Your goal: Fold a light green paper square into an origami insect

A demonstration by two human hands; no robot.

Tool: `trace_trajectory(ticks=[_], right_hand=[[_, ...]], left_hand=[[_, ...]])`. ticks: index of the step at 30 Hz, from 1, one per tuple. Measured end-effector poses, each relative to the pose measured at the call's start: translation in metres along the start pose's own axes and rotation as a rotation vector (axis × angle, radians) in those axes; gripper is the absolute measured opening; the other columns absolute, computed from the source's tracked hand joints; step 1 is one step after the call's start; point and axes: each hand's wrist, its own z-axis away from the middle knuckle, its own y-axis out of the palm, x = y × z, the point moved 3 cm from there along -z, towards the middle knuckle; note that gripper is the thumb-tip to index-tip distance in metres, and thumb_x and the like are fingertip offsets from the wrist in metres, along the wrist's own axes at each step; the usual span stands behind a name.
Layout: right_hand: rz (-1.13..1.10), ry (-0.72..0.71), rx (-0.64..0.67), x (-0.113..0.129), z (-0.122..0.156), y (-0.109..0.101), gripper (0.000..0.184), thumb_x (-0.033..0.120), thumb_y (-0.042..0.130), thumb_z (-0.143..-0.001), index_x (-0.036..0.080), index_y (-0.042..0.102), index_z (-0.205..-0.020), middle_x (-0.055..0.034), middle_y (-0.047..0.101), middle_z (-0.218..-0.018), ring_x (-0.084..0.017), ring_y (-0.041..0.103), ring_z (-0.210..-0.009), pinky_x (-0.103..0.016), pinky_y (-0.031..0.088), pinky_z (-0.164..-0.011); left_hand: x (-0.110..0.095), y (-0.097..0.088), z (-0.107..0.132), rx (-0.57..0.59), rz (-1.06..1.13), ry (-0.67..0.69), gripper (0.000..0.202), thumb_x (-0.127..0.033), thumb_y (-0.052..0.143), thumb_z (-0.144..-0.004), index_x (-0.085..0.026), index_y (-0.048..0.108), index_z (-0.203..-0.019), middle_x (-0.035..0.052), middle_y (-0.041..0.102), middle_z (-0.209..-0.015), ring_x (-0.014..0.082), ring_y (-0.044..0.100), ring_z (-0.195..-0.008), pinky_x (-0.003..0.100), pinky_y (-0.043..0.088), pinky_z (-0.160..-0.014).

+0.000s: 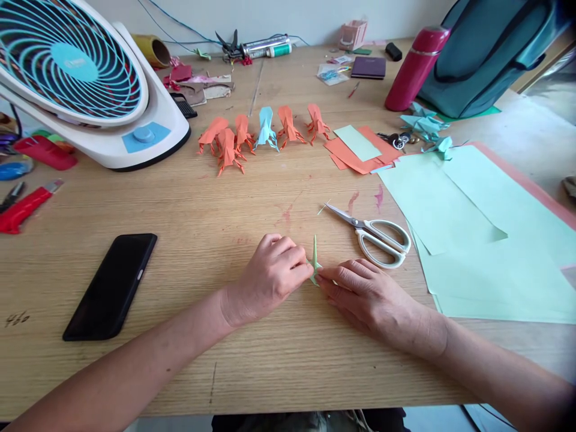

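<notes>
Between my two hands is a small folded piece of pale green paper point(315, 255), with one narrow point standing upright. My left hand point(274, 273) is closed, its thumb and forefinger pinching the paper's left side. From the right, the fingertips of my right hand point(366, 294) close on the same piece, low against the table. The fingers cover much of the fold. Just beyond my right hand lie scissors point(382, 240) with white handles, blades pointing to the upper left. A thin paper scrap point(323, 207) rests by their tips.
Several orange folded paper figures point(227, 150) and a blue one point(266, 129) stand farther back. Light green sheets point(490, 276) cover the right side. A black phone point(110, 288) lies left, below a white fan point(153, 132). A pink bottle point(416, 69) stands back right.
</notes>
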Motion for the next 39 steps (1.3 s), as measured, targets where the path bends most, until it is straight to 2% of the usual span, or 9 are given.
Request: trace_trajectory(ticks=[4, 11, 17, 23, 27, 31, 34, 39], right_hand=[[0.01, 0.0, 0.001, 0.0, 0.001, 0.001, 0.02, 0.009, 0.052, -0.099, 0.009, 0.067, -0.112, -0.0125, 0.07, -0.116, -0.02, 0.06, -0.087, -0.035, 0.05, -0.073], [0.012, -0.007, -0.019, 0.001, 0.001, 0.0, 0.021, 0.007, 0.053, -0.098, 0.01, 0.068, -0.111, -0.0122, 0.07, -0.115, -0.02, 0.058, -0.085, -0.035, 0.05, -0.073], [-0.002, -0.006, -0.035, 0.001, -0.001, -0.002, 0.02, 0.007, 0.053, -0.097, 0.009, 0.068, -0.11, -0.0119, 0.07, -0.11, -0.02, 0.057, -0.084, -0.035, 0.051, -0.073], [-0.033, 0.018, -0.009, 0.004, -0.002, -0.002, 0.019, 0.009, 0.053, -0.098, 0.009, 0.068, -0.11, -0.0118, 0.071, -0.104, -0.021, 0.059, -0.084, -0.037, 0.052, -0.074], [-0.007, 0.028, -0.034, 0.007, -0.003, -0.001, 0.026, 0.01, 0.054, -0.099, 0.006, 0.064, -0.122, -0.0115, 0.069, -0.098, -0.021, 0.059, -0.084, -0.038, 0.052, -0.074], [0.046, 0.045, -0.004, 0.009, -0.005, 0.002, 0.032, 0.018, 0.055, -0.099, 0.004, 0.062, -0.127, -0.0107, 0.066, -0.09, -0.023, 0.056, -0.079, -0.038, 0.051, -0.069], [0.037, 0.047, 0.016, 0.009, -0.005, 0.005, 0.033, 0.019, 0.055, -0.099, 0.006, 0.062, -0.128, -0.0126, 0.067, -0.1, -0.024, 0.058, -0.084, -0.04, 0.053, -0.071], [0.031, 0.049, 0.017, 0.009, -0.005, 0.005, 0.03, 0.018, 0.052, -0.1, 0.006, 0.062, -0.126, -0.0138, 0.069, -0.11, -0.024, 0.059, -0.088, -0.04, 0.053, -0.073]], left_hand=[[-0.003, 0.001, 0.006, -0.042, -0.03, 0.034, 0.017, -0.012, 0.058, -0.098, -0.019, 0.069, -0.088, -0.0005, 0.063, -0.079, 0.016, 0.051, -0.082, 0.034, 0.039, -0.084], [-0.008, 0.0, 0.018, -0.041, -0.037, 0.047, 0.018, -0.01, 0.054, -0.1, -0.018, 0.07, -0.103, 0.0004, 0.067, -0.083, 0.0163, 0.054, -0.086, 0.036, 0.041, -0.088], [-0.015, -0.002, 0.029, 0.031, -0.038, 0.034, 0.024, -0.012, 0.055, -0.1, -0.012, 0.065, -0.122, 0.0035, 0.069, -0.091, 0.0183, 0.055, -0.091, 0.038, 0.043, -0.09], [-0.018, 0.0, 0.037, 0.072, 0.003, -0.017, 0.031, -0.011, 0.053, -0.101, -0.011, 0.061, -0.131, 0.0057, 0.07, -0.098, 0.0194, 0.056, -0.096, 0.04, 0.044, -0.092], [-0.019, 0.0, 0.038, 0.104, 0.0, -0.021, 0.032, -0.012, 0.053, -0.101, -0.011, 0.06, -0.132, 0.007, 0.07, -0.103, 0.0208, 0.056, -0.099, 0.042, 0.043, -0.093], [-0.019, 0.0, 0.038, 0.108, 0.011, -0.026, 0.033, -0.011, 0.052, -0.101, -0.01, 0.059, -0.133, 0.0069, 0.069, -0.101, 0.0214, 0.056, -0.099, 0.041, 0.043, -0.093], [-0.02, -0.001, 0.039, 0.087, 0.018, -0.02, 0.034, -0.012, 0.051, -0.102, -0.008, 0.059, -0.134, 0.0079, 0.068, -0.099, 0.0215, 0.057, -0.097, 0.041, 0.044, -0.09], [-0.019, -0.002, 0.038, 0.076, 0.048, -0.076, 0.028, -0.011, 0.051, -0.102, -0.009, 0.063, -0.127, 0.0062, 0.067, -0.092, 0.0187, 0.058, -0.091, 0.038, 0.045, -0.087]])
